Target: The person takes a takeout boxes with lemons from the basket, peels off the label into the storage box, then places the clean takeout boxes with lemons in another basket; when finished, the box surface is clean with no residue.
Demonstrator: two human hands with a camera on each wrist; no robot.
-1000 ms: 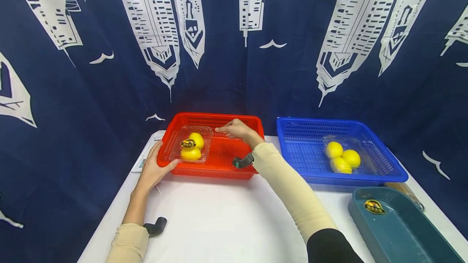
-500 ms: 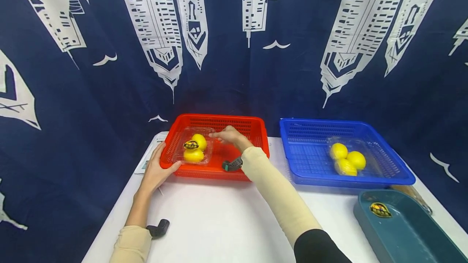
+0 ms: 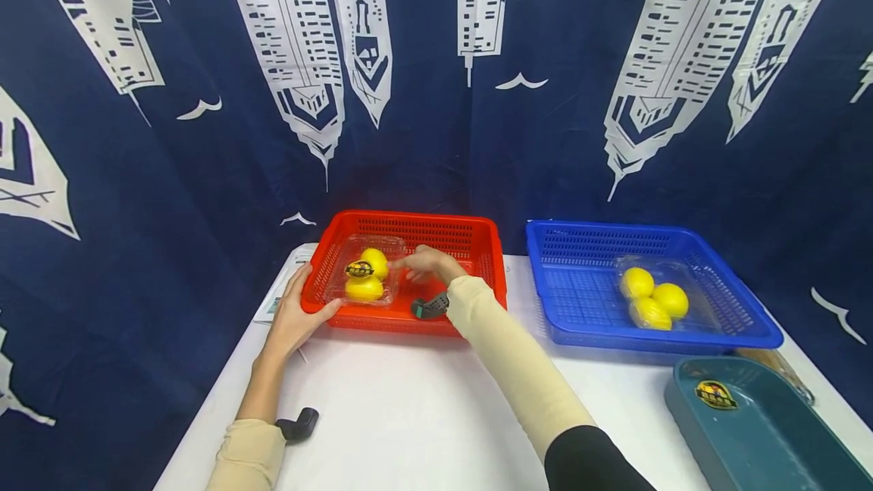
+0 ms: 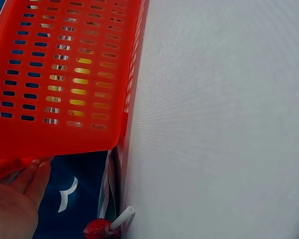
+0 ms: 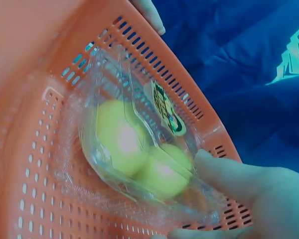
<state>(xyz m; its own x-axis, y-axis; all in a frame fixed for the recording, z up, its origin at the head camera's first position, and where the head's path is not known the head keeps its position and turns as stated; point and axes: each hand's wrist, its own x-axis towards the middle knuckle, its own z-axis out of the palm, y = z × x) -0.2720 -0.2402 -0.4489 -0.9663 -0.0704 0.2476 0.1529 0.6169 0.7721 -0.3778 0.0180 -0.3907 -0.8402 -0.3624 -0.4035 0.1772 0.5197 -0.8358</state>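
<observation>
The right hand [image 3: 430,261] has shifted down-left, grip unclear, to the right edge of the clear box [image 3: 349,251], the left hand [image 3: 295,322] spread against the red basket's [image 3: 389,319] lower-left corner.

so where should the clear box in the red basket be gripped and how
Probably the right edge of the clear box, coming from the right, where the right hand is: that side faces open floor in the red basket, while the left side lies near the wall. The edge looks thin enough to pinch; yellow fruits fill the middle.
</observation>
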